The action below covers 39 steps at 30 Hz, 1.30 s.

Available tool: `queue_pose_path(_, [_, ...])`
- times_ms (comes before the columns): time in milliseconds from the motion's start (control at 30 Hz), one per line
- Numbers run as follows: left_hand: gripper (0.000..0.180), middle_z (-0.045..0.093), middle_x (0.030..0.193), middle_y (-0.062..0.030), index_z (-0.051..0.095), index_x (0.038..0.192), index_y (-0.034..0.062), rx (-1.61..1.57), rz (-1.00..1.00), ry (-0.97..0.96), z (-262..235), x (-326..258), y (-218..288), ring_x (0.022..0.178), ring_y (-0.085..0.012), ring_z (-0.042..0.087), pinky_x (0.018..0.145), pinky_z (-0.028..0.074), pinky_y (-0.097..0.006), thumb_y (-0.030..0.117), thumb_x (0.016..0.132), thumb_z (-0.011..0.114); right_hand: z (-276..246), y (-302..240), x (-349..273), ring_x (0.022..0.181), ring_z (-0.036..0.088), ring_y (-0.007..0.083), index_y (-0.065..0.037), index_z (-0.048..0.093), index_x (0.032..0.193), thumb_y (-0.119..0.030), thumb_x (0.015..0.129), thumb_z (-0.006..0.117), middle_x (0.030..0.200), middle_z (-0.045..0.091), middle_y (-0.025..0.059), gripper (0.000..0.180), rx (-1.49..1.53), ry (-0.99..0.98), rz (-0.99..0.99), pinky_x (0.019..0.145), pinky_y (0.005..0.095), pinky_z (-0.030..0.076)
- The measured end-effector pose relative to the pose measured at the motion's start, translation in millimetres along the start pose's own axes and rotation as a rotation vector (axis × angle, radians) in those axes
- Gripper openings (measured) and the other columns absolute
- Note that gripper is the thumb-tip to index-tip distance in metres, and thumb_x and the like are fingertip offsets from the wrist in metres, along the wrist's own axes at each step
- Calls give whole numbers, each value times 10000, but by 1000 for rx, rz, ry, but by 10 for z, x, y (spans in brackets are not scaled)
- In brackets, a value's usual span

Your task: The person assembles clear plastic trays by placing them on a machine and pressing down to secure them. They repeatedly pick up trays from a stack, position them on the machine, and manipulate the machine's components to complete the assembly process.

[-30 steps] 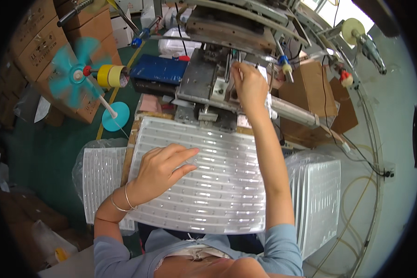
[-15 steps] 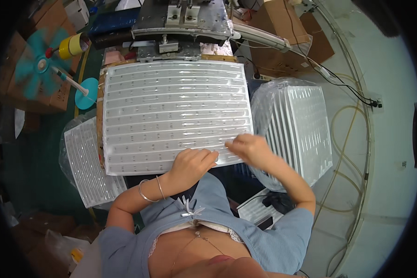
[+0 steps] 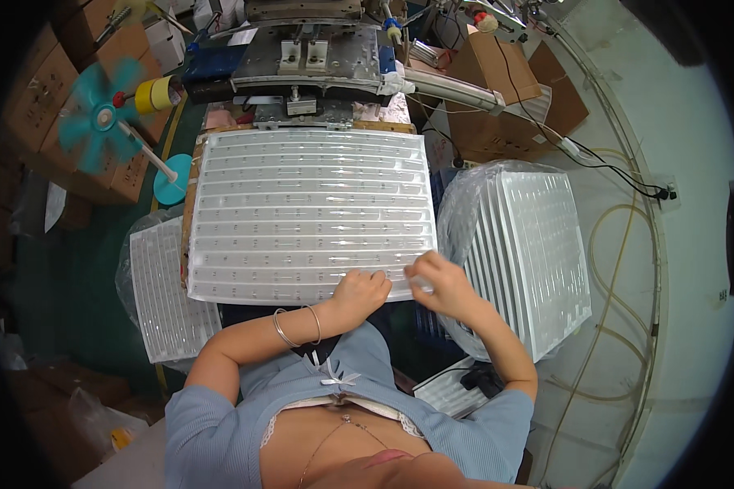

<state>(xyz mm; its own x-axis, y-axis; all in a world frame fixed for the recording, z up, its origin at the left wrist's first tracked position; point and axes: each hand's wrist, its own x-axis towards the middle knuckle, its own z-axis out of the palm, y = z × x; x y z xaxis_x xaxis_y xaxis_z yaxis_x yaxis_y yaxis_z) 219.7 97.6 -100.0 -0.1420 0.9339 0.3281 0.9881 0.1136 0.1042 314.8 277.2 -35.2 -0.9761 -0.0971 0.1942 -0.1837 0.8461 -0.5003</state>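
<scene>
A wide clear plastic tray (image 3: 302,212) with many long ribbed rows lies flat in front of me, below a grey metal machine (image 3: 314,61). My left hand (image 3: 359,295) is curled at the tray's near edge, fingers closed against it. My right hand (image 3: 440,284) pinches the tray's near right corner. Whether a small part sits between the fingers is hidden.
A bagged stack of white trays (image 3: 530,253) stands at my right, another stack (image 3: 163,293) at my lower left. A teal fan (image 3: 98,118) and a yellow tape roll (image 3: 155,94) sit at the left. Cardboard boxes (image 3: 497,90), cables and a yellow hose (image 3: 620,244) lie beyond.
My right hand came down from the machine to the tray's near right corner. My left hand slid from the tray's middle to its near edge. My head tilted down.
</scene>
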Motion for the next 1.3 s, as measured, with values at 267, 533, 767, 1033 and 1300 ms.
queue_pose_path(267, [256, 545, 773, -85, 572, 926, 81, -368, -189, -18, -320, -122, -349, 651, -252, 604, 552, 471, -363, 246, 753, 664, -206, 405, 509, 683, 563, 104, -3, 573, 896, -54, 797, 622, 876, 617, 75, 123, 380, 426, 367, 593, 225, 460])
queue_pose_path(533, [392, 589, 989, -113, 576, 1121, 114, -59, -561, 560, -1037, 312, -2030, 722, -282, 623, 591, 494, -367, 315, 792, 648, -246, 591, 1529, 909, 556, 113, -19, 607, 1074, -41, 848, 588, 1157, 534, 73, 228, 649, 531, 189, 682, 225, 503])
queue_pose_path(767, [462, 571, 1046, -153, 614, 1102, 124, 381, -509, 427, -1296, 1447, -2917, 672, -283, 624, 626, 483, -360, 471, 797, 598, -312, 586, 2499, 819, 614, 116, -2, 622, 1015, -85, 832, 649, 1055, 637, 96, 203, 475, 596, 173, 658, 231, 504])
queue_pose_path(1033, [309, 571, 837, -76, 631, 990, 111, 176, -343, 557, -1431, 1326, -2668, 642, -206, 620, 581, 461, -328, 255, 727, 707, -290, 459, 3468, 754, 640, 220, -34, 633, 983, -92, 787, 692, 908, 650, 103, 213, 9, 838, -172, 623, 311, 523])
queue_pose_path(1300, [253, 595, 828, -77, 639, 964, 52, -332, -640, 468, -1726, -285, -2067, 673, -182, 587, 605, 465, -288, 51, 717, 697, -163, 512, 3883, 663, 614, 296, -94, 658, 836, -225, 795, 668, 761, 642, 95, 138, -378, 747, -125, 575, 375, 474])
